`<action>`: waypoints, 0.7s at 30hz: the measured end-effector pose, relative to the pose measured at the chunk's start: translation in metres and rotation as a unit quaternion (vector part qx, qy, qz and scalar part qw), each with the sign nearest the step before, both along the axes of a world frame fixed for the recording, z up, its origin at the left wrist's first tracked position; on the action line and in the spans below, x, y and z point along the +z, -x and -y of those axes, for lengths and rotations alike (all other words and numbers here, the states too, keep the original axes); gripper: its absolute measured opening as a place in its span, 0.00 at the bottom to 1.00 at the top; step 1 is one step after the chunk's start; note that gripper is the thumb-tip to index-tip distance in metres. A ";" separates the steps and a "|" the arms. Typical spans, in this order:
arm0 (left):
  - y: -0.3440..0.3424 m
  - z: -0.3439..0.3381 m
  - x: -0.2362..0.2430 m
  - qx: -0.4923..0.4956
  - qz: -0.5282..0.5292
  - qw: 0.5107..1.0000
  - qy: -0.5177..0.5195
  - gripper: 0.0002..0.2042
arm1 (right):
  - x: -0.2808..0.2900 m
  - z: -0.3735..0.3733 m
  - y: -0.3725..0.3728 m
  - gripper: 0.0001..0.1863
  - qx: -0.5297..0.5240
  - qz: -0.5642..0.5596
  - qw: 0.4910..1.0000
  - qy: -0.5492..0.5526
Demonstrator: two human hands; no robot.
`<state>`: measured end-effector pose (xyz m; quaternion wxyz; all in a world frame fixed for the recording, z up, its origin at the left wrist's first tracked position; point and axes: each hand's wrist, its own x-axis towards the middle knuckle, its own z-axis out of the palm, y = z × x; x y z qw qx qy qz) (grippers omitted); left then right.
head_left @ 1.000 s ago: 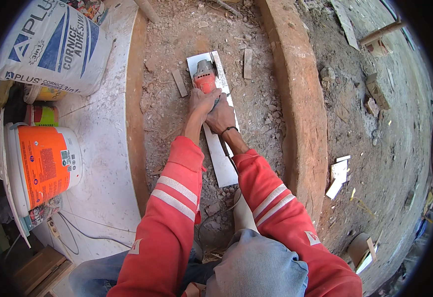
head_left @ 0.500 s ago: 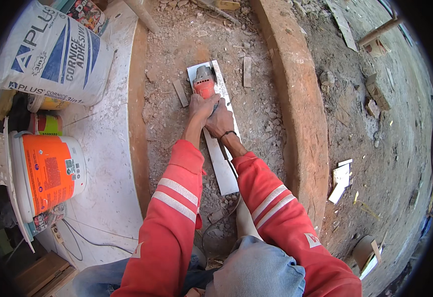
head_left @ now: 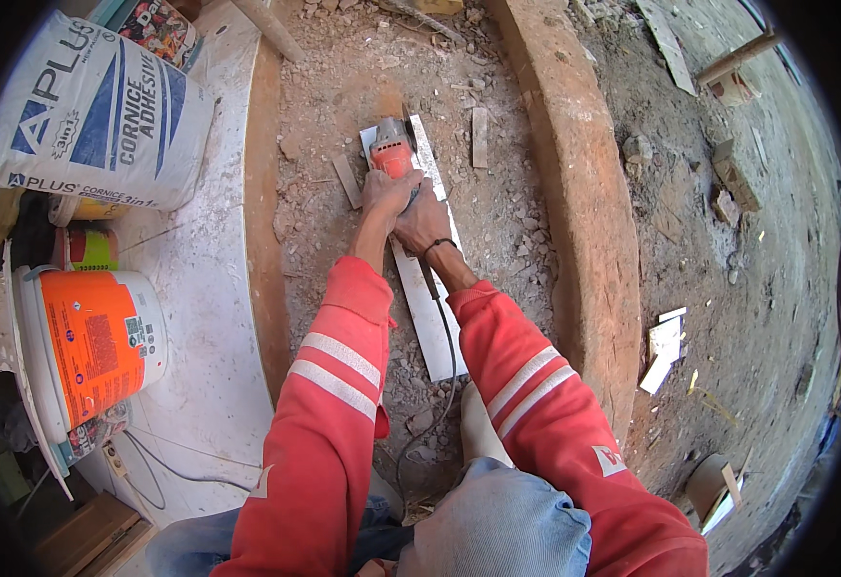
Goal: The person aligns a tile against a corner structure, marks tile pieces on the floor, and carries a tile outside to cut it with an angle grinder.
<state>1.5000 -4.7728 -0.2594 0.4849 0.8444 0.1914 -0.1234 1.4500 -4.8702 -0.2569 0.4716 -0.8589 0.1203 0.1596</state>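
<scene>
Both arms, in red sleeves with pale stripes, reach forward to a red and grey angle grinder. My left hand is wrapped round its body just behind the head. Closer to me, my right hand grips the rear part, a dark band round its wrist. Under the tool lies a long white strip of board or tile, flat on the rubble. The grinder's head is over the strip's far end; its disc is hard to make out. From the handle a black cord runs back toward my legs.
Small offcuts lie on the rubble around the strip. A raised earthen edge borders the right. On the left ledge stand a white and blue bag and an orange-labelled bucket. White broken pieces lie farther right.
Hands and grinder have shifted slightly left and away from me along the strip. More of the cord shows beside my right forearm. Both hands keep their grip.
</scene>
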 end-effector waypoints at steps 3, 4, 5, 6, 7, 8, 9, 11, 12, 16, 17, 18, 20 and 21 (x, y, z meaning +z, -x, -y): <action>0.002 0.002 0.003 -0.008 0.008 1.000 -0.014 0.29 | 0.001 0.001 0.002 0.53 -0.001 -0.010 1.000 0.004; 0.004 0.003 0.004 -0.008 0.008 1.000 -0.013 0.29 | 0.001 0.002 0.003 0.53 -0.002 -0.008 1.000 0.004; 0.006 0.003 0.006 -0.006 0.001 1.000 -0.002 0.28 | 0.002 0.002 0.005 0.52 -0.002 -0.007 1.000 0.003; 0.009 0.004 0.009 -0.004 -0.005 1.000 0.009 0.26 | 0.002 0.002 0.007 0.52 -0.001 -0.008 1.000 0.003; 0.012 0.004 0.009 -0.003 -0.006 1.000 0.009 0.26 | 0.002 0.002 0.011 0.49 -0.003 0.000 1.000 0.005; 0.013 0.004 0.006 0.001 0.001 1.000 0.028 0.25 | 0.002 0.003 0.013 0.47 -0.005 0.011 1.000 0.006; 0.014 0.003 0.003 0.005 0.009 0.999 0.047 0.23 | 0.002 0.003 0.014 0.47 -0.005 0.012 1.000 0.006; 0.017 0.003 -0.003 0.010 0.008 0.998 0.056 0.23 | 0.001 0.003 0.018 0.46 -0.013 0.010 1.000 0.001; 0.019 0.004 -0.006 0.014 0.006 0.998 0.065 0.22 | 0.001 0.003 0.020 0.46 -0.012 0.009 1.000 0.002; 0.023 0.002 -0.015 0.023 0.001 0.998 0.060 0.22 | 0.002 0.004 0.026 0.48 -0.006 -0.009 1.000 0.008; 0.024 0.002 -0.016 0.019 -0.001 0.998 0.058 0.23 | 0.002 0.004 0.026 0.51 -0.003 -0.022 1.000 0.010; 0.024 0.001 -0.017 0.016 -0.003 0.998 0.056 0.23 | 0.002 0.004 0.027 0.51 -0.002 -0.021 1.000 0.011; 0.027 0.002 -0.017 0.014 -0.005 0.999 0.045 0.24 | 0.002 0.005 0.032 0.51 -0.002 -0.016 1.000 0.009; 0.030 0.003 -0.018 0.012 -0.009 0.999 0.034 0.25 | 0.002 0.005 0.034 0.51 -0.001 -0.017 1.000 0.010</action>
